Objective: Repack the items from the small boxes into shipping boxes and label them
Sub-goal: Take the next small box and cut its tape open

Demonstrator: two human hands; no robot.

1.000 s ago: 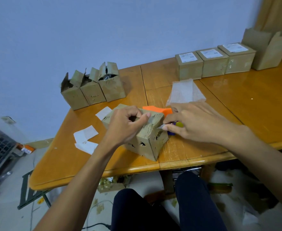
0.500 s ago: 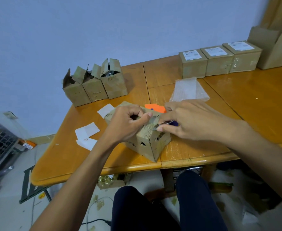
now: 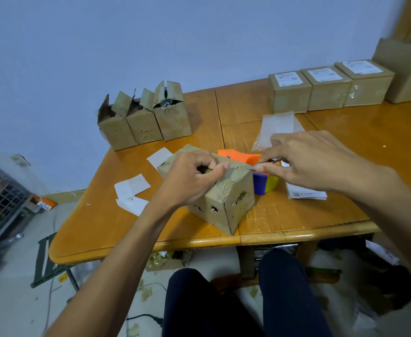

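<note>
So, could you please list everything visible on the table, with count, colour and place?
table: one, orange-brown wood, against the wall
worn cardboard box: one, brown, near the front edge
open small boxes: three, brown, back left, in a row
sealed labelled boxes: three, brown with white labels, back right, in a row
open-flapped box: one, brown, far right
clear plastic sheet: one, transparent, middle
tape dispenser: one, orange, purple and yellow, behind the worn cardboard box
paper slips: three, white, left of the worn cardboard box
printed label sheet: one, white, right of the tape dispenser
thin tool: one, silver tip, above the tape dispenser
left hand: one, grips the worn cardboard box top
right hand: one, pinches the thin tool
</note>
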